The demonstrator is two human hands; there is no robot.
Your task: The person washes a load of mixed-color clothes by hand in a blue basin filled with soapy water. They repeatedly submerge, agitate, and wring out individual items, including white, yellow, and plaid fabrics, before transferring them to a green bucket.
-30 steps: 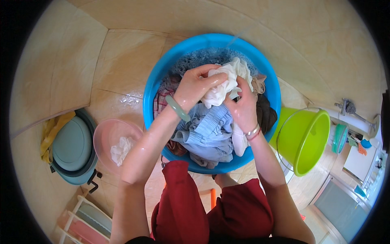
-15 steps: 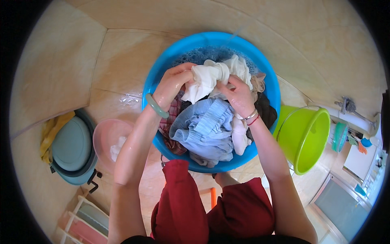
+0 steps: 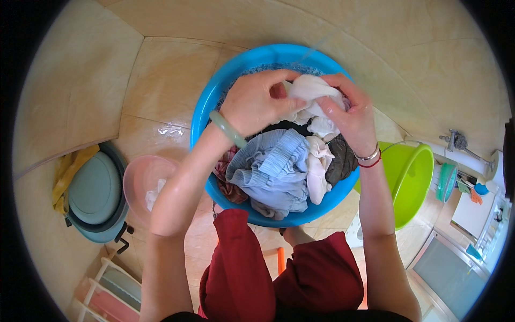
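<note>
White cloth is bunched above the far right part of the blue basin, gripped by the fingers of both the left hand and the right hand. Half a second ago it stretched farther left; since then both hands have shifted right. The right hand now covers part of the right rim, near the green bucket. Light-blue garment lies below the hands. Tiled floor stretches left of the basin.
</note>
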